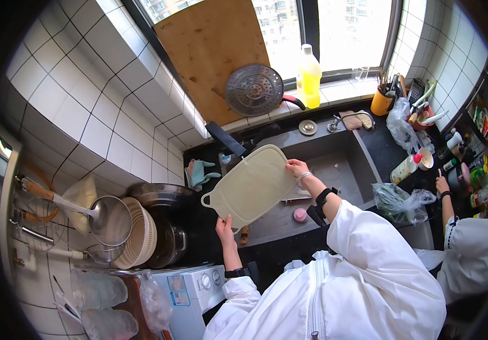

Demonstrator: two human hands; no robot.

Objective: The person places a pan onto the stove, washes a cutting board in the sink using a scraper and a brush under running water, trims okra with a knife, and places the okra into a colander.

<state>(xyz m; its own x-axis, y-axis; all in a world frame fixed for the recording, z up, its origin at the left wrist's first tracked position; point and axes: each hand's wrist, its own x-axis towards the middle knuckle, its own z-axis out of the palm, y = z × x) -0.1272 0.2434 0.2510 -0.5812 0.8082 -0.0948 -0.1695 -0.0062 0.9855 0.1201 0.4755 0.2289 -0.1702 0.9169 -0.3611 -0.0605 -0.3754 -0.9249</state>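
Observation:
A pale cutting board with a handle loop at its left end is held tilted above the sink. My left hand grips its lower edge near that loop, fingers hidden beneath the board. On the board's upper right edge, my right hand has its fingers closed. A dark flat bar reaches toward the board's top edge; I cannot make out what it is. Below the board, a pink round object sits in the sink area, and a brown-handled tool lies near its front edge.
Another person's hand is at the right counter, beside a bag of greens. A yellow bottle and a perforated steel lid stand by the window. Teal gloves lie left of the sink, near stacked baskets.

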